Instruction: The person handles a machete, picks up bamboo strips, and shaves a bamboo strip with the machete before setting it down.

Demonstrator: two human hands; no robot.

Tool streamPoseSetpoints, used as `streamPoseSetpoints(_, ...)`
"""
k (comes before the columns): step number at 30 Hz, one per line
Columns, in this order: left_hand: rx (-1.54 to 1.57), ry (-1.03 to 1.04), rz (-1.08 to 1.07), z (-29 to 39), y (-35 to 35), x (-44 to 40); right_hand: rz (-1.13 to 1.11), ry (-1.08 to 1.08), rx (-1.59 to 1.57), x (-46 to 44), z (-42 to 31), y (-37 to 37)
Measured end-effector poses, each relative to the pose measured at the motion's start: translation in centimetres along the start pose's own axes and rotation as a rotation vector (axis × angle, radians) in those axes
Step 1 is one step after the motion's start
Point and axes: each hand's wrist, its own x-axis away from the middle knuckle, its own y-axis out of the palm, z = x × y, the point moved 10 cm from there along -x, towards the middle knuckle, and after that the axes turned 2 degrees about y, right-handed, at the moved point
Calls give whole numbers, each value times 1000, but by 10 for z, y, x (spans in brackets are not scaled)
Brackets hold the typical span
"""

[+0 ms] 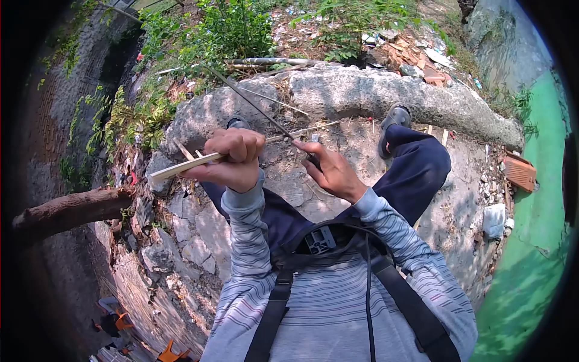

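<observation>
Clearly both hands work on the near side of the kerb (374, 90). Left hand (232, 166): fingers clamped round the pale strip (190, 164), long axis running left to right, right end angled toward the kerb. Right hand (338, 174): fingers closed on near end of dark rod (259, 111), which slants leftward, out past the kerb. Rod crosses strip between the hands, nearer the right; cannot tell if they touch.

Bright daylight falls from above, dappling the concrete slab (289, 193) with leaf shadows and paling the curved stone curb (362, 87); fisheye distortion bends the green wall (531, 253), black vignetting rings the view, and the lower left sits in dim shade
</observation>
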Motion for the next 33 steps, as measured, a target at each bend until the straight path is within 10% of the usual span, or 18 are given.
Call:
streamPoseSetpoints(12,-22,-18,-1,-1,1,-2,-89,328,-104,9,39,9)
streamPoseSetpoints(15,-20,-23,4,1,-5,-2,120,24,-56,2,32,2)
streamPoseSetpoints(18,-5,-27,-4,2,-5,0,-119,299,-1,4,41,8)
streamPoseSetpoints(21,-6,-22,-23,1,3,-2,49,40,-26,5,14,2)
streamPoseSetpoints(33,28,4,-40,-1,7,0,52,203,-12,16,46,4)
